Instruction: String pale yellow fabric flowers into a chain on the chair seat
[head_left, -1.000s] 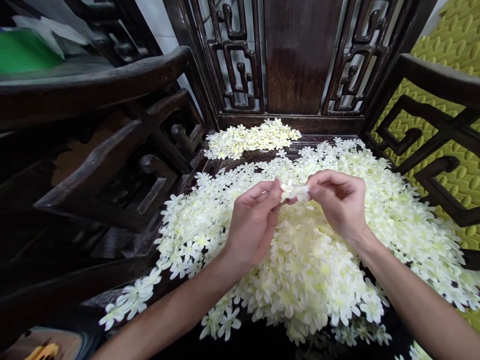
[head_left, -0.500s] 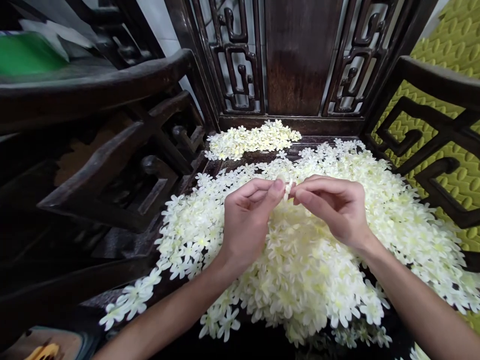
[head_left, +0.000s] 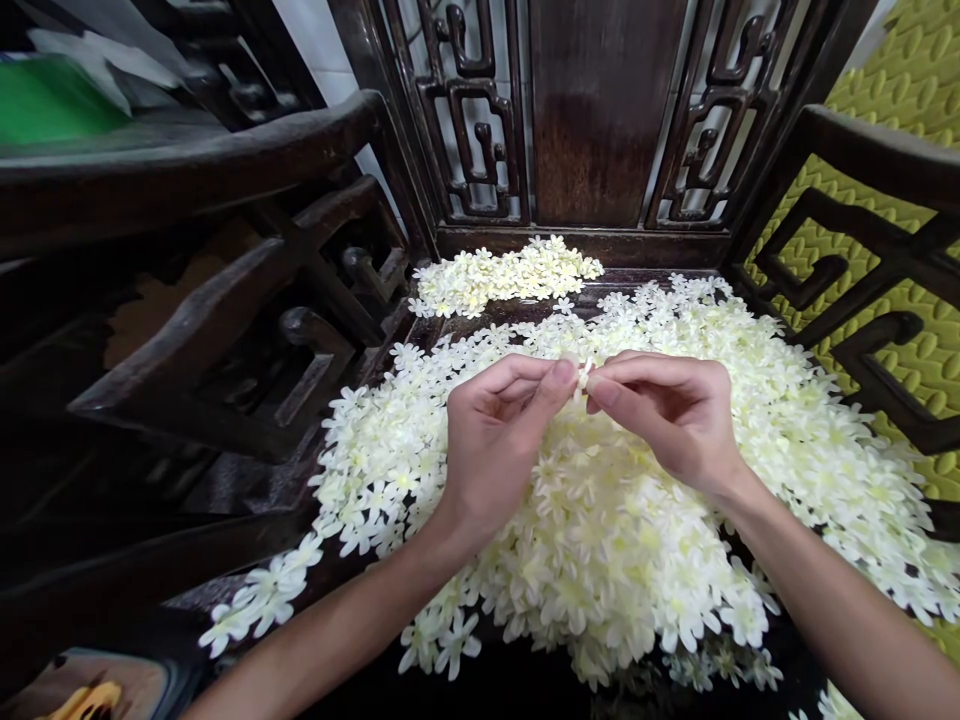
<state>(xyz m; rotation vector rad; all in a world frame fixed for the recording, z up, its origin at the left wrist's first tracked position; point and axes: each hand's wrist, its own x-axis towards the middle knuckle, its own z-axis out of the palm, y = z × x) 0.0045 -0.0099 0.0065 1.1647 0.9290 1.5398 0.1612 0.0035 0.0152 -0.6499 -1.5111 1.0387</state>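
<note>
Over a heap of white flowers, my left hand (head_left: 496, 440) and my right hand (head_left: 681, 418) meet fingertip to fingertip. Thumb and forefinger of my left hand are closed on a small white flower (head_left: 582, 380), seen edge-on. The right thumb and forefinger pinch at its other side, touching it or very near. Whether the right fingers grip the flower itself or something finer is too small to tell. Below both hands lies the large pile of loose white flowers (head_left: 600, 560), with pale yellow centres.
A smaller flower pile (head_left: 499, 280) lies at the back of the dark wooden seat, by the carved backrest (head_left: 600, 120). Wooden armrests (head_left: 187, 165) flank both sides. A green object (head_left: 60, 100) sits upper left, a yellow textured cover (head_left: 900, 80) at right, a tray (head_left: 142, 685) lower left.
My fingertips have drawn slightly closer together around the small flower, which has shifted a little to the right. The piles look the same.
</note>
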